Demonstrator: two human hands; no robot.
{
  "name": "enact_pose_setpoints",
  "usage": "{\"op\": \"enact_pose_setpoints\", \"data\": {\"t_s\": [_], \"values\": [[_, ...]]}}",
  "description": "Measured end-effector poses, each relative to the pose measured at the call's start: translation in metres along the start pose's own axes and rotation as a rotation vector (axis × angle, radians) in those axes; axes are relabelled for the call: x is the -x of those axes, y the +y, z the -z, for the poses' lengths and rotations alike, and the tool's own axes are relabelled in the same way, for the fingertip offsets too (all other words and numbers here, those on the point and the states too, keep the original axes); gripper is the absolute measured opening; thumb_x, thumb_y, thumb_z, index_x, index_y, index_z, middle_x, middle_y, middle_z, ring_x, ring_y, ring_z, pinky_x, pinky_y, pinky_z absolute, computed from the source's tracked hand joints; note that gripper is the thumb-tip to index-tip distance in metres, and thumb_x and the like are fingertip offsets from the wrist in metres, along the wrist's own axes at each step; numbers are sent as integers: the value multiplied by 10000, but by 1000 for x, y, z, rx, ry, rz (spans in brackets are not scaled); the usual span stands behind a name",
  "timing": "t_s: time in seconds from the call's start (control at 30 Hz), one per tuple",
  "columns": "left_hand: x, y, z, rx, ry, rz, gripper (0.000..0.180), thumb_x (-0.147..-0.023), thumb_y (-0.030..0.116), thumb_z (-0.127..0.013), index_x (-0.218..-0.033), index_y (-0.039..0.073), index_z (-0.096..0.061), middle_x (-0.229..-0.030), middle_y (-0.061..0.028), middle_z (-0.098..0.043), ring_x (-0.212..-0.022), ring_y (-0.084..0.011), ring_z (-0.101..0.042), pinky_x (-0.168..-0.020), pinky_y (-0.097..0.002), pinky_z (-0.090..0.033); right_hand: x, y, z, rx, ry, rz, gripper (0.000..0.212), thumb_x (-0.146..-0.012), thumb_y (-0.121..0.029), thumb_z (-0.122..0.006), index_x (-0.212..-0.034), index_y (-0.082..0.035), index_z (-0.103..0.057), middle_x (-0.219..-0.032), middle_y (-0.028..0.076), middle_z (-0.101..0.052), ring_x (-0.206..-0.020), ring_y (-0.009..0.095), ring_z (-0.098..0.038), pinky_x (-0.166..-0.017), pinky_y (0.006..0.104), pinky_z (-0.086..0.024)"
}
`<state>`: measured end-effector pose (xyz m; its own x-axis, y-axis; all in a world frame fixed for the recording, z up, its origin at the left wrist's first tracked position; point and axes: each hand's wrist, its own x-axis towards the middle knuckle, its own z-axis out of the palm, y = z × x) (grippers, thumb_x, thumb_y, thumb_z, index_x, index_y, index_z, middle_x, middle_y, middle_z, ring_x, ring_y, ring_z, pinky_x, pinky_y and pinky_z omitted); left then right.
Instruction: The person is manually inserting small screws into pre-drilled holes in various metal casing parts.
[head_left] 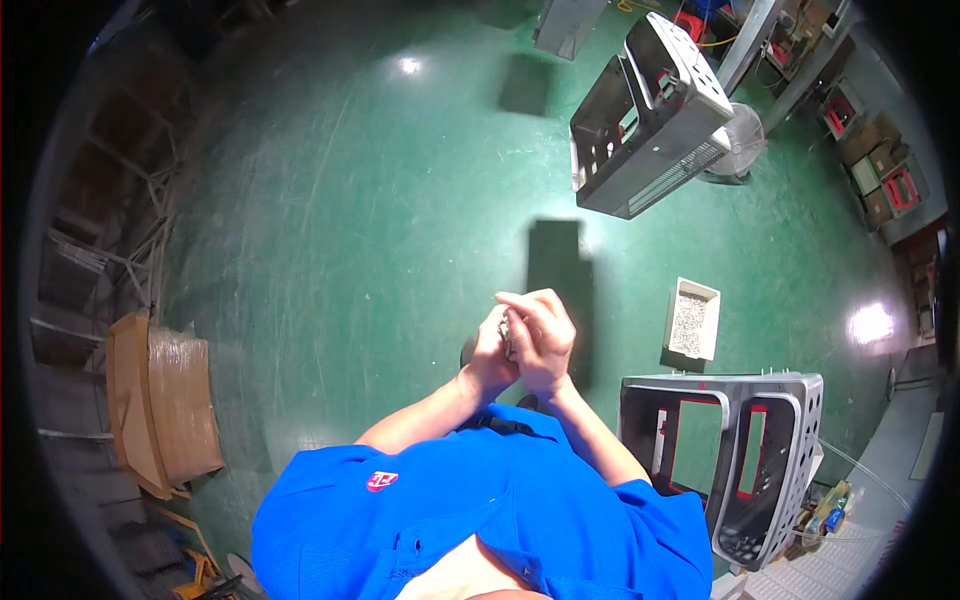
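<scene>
My two hands meet in front of my chest, above the green floor. My left hand point(488, 347) is cupped, fingers curled, around a small heap of pale metallic-looking pieces point(508, 340); their exact kind is too small to tell. Close against it, my right hand point(545, 335) has its fingers bent over the heap, thumb lying along the pieces. Whether the right fingertips pinch one of them is hidden. To the right, a cream-coloured tray point(710, 325) holds a layer of similar small pieces.
A large dark housing with cut-outs point(725, 400) stands close at my right. Another such housing point(640, 165) stands farther off, beside a round fan point(742, 140). Film-wrapped cardboard point(180, 405) and metal racking point(140, 265) line the left. Shelves with boxes point(880, 165) are far right.
</scene>
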<state>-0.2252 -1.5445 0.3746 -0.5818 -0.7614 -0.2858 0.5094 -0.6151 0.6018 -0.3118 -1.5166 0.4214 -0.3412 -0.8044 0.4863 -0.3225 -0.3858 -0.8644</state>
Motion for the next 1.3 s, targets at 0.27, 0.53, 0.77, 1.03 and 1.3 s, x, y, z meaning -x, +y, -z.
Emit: {"op": "enact_pose_setpoints", "data": {"t_s": [0.27, 0.53, 0.77, 1.03, 1.3], "values": [[-135, 93, 37, 538, -33, 319, 302, -922, 230, -381, -648, 104, -358, -633, -19, -331, -479, -109, -335, -347, -217, -262, -120, 141, 12, -209, 446, -292, 119, -839, 4, -598, -956, -9, -586, -814, 18, -589, -706, 67, -547, -645, 192, -452], [-239, 188, 46, 392, 66, 296, 291, -925, 222, -382, -666, 91, -367, -650, -27, -344, -488, -109, -336, -339, -215, -260, -264, 238, 98, 392, 921, -39, 87, -753, -25, -707, -823, -17, -656, -778, 35, -653, -680, 94, -592, -647, 233, -483], [-327, 206, 48, 458, 2, 401, 291, -933, 222, -371, -670, 97, -370, -668, -22, -348, -500, -112, -334, -337, -215, -260, -354, 282, 161, 1046, 986, 220, 107, -692, -44, -730, -787, -53, -680, -875, 68, -640, -847, 202, -601, -742, 319, -491], [-439, 234, 7, 348, -44, 477, 305, -934, 217, -365, -653, 98, -357, -657, -27, -348, -491, -117, -329, -332, -218, -256, -367, 292, 169, 1263, 969, 214, 118, -679, -30, -739, -751, -34, -645, -923, 92, -608, -846, 227, -606, -752, 342, -504], [-520, 240, -15, 312, -66, 560, 299, -907, 223, -400, -634, 105, -363, -627, -16, -323, -491, -114, -326, -333, -214, -245, -387, 286, 165, 1387, 872, 119, 128, -662, -3, -721, -721, -45, -615, -841, 66, -599, -778, 232, -595, -675, 343, -504]]}}
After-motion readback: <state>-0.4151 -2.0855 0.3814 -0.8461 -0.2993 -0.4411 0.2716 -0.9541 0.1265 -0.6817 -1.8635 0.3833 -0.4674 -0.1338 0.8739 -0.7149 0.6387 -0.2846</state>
